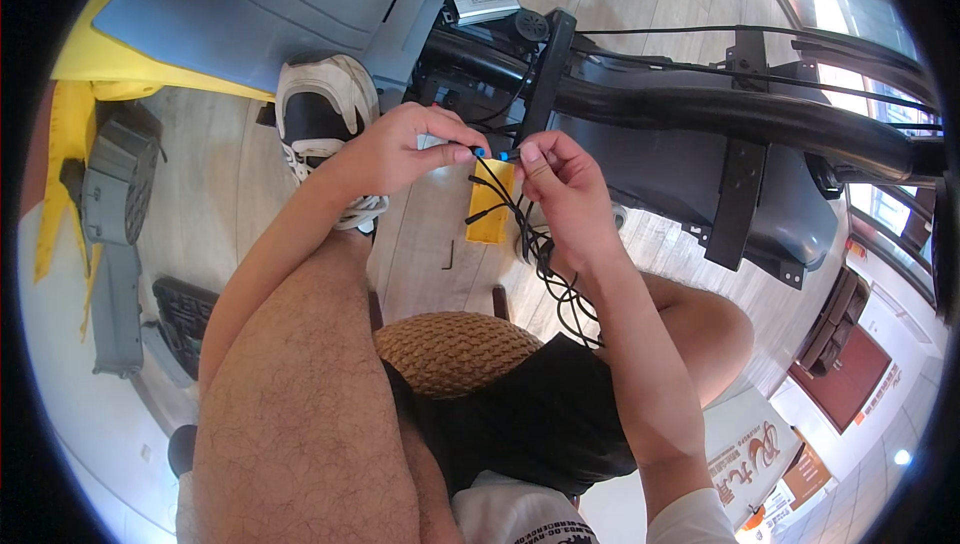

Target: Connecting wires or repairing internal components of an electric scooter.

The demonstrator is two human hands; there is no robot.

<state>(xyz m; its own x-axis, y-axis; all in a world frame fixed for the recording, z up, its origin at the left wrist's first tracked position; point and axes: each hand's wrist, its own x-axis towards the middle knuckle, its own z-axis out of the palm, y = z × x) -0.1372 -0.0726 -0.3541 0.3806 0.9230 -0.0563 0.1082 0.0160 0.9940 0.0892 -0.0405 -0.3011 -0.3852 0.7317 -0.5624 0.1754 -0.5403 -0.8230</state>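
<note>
Between thumb and forefinger, my left hand [420, 149] pinches a black cable end with a blue plug [479, 153]. Facing it across a small gap is another blue cable connector [504, 156], pinched in my right hand [568, 189]. The two blue ends look apart and roughly in line. Below my hands hangs a bundle of thin black cables [540, 249], looping down beside my right wrist, with several black plug ends sticking out to the left. Behind the hands lies a black metal vehicle frame [660, 104] with grey panels.
A yellow tray or box [486, 228] and a hex key [449, 256] lie on the wood floor. A silver metal box [485, 2] rests by the frame. At upper left is a grey-and-yellow body panel [250, 4]. A woven stool [455, 349] shows between my legs.
</note>
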